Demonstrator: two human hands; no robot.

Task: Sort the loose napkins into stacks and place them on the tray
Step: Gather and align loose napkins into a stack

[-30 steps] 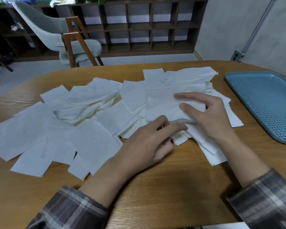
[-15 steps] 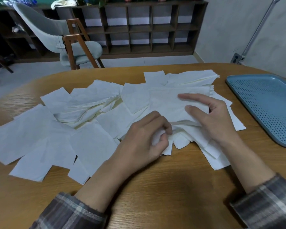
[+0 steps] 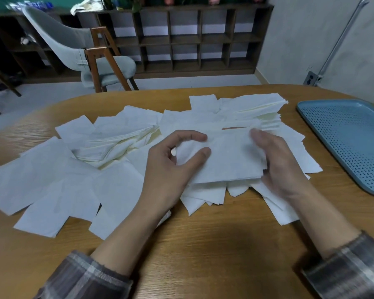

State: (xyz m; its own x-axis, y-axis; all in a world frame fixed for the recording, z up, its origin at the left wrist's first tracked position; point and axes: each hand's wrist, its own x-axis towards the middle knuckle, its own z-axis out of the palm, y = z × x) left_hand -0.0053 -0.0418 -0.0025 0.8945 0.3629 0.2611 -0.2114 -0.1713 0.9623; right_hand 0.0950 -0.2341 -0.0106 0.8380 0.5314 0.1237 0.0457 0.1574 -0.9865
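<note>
Wooden table [image 3: 203,244], napkins [image 3: 63,180] strewn; both hands pinch a small stack [image 3: 227,160]: left hand [image 3: 171,167] thumb-and-forefinger, right hand [image 3: 276,160] curled around its edge; tray [image 3: 354,134] right.

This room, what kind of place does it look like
Probably a dining or common room, though that is uncertain: a large wooden table, a padded chair pulled aside, and a long cubby shelf unit on the far wall. A blue tray and loose napkins suggest table-service prep.
</note>
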